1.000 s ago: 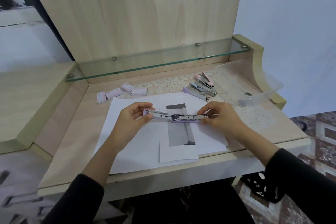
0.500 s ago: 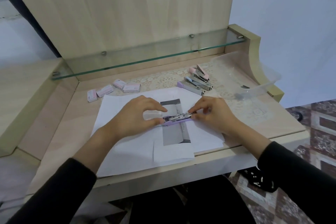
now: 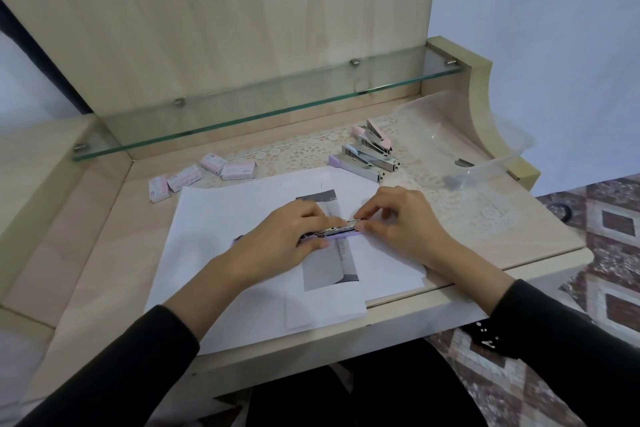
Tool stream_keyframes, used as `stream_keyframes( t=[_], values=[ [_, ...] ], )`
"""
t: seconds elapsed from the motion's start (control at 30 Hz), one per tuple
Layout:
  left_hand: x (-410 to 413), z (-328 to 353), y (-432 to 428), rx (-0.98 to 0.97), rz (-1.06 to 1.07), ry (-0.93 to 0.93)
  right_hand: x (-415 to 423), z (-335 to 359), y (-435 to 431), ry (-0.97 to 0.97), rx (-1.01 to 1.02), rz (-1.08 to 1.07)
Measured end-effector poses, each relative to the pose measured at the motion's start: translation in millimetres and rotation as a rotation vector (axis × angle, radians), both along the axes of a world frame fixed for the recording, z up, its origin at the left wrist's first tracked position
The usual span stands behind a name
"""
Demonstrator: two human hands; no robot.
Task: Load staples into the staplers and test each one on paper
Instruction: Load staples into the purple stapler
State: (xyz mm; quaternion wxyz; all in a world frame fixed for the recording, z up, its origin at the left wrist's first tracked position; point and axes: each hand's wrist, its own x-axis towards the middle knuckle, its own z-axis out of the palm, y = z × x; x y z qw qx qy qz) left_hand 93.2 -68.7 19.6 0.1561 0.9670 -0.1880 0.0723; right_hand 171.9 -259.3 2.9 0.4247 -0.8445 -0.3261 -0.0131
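A purple stapler (image 3: 341,231) lies sideways on the white paper sheets (image 3: 221,218) at the desk's middle. My left hand (image 3: 284,239) covers its left half, fingers curled over the metal top. My right hand (image 3: 398,218) pinches its right end between thumb and fingertips. A smaller sheet with a grey printed strip (image 3: 325,270) lies under the stapler. Several more staplers (image 3: 367,152), purple and pink, lie open in a cluster behind. Small staple boxes (image 3: 207,172) sit at the back left.
A glass shelf (image 3: 263,111) hangs over the back of the wooden desk (image 3: 86,236). A clear plastic tray (image 3: 460,149) stands at the right on a lace mat (image 3: 304,152). The desk's front edge runs just below the papers.
The stapler was spread open flat between both hands; the left hand has folded it closed and now lies over it. The view has shifted slightly.
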Motion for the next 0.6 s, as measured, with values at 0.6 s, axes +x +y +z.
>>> stream_keyframes(
  t=[0.6],
  values=[
    [1.3,-1.4,1.4,-0.002,0.0,-0.051,0.1,-0.3,0.5,-0.048,-0.009,0.022]
  ],
)
